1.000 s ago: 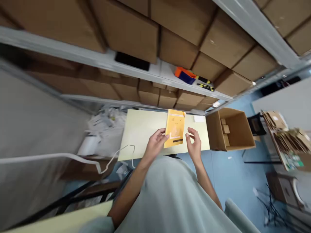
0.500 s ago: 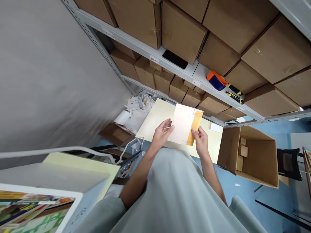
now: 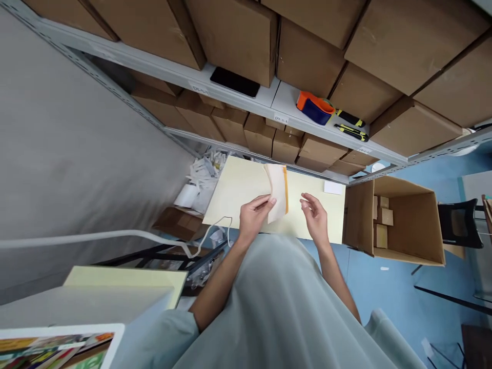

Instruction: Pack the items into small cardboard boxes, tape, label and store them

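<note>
My left hand (image 3: 253,218) pinches the lower edge of a thin card packet (image 3: 278,190), pale on the side facing me with an orange strip along its right edge. It stands nearly edge-on above the pale yellow tabletop (image 3: 238,189). My right hand (image 3: 315,219) hovers just to the right of the packet with fingers loosely curled and apart, holding nothing.
An open cardboard box (image 3: 395,218) with small cartons stands right of the table. Shelves of brown cartons (image 3: 307,61) rise behind, bearing a black phone (image 3: 234,82), an orange tape dispenser (image 3: 315,107) and cutters (image 3: 351,125). Crumpled paper (image 3: 202,177) lies at the left.
The packet has turned from its orange front to its pale back and now stands edge-on. My right hand has let go of it. The view has swung left and back.
</note>
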`<action>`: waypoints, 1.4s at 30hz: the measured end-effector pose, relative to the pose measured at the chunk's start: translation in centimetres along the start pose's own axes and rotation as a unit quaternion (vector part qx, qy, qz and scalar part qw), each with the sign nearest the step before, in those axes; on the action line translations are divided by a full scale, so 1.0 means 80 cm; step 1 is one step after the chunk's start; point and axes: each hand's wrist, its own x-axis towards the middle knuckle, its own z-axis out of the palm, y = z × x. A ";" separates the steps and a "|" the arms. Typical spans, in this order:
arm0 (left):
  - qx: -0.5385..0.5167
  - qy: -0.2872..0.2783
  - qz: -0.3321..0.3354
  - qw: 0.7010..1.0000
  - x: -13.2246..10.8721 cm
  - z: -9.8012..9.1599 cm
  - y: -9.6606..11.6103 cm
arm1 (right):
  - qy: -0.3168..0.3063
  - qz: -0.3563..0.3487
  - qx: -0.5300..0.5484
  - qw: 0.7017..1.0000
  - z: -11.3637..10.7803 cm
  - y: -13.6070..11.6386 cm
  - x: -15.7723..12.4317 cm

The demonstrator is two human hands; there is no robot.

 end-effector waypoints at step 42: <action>0.125 -0.073 0.123 0.982 -0.023 0.023 0.004 | -0.004 0.041 0.056 0.998 0.051 -0.014 -0.026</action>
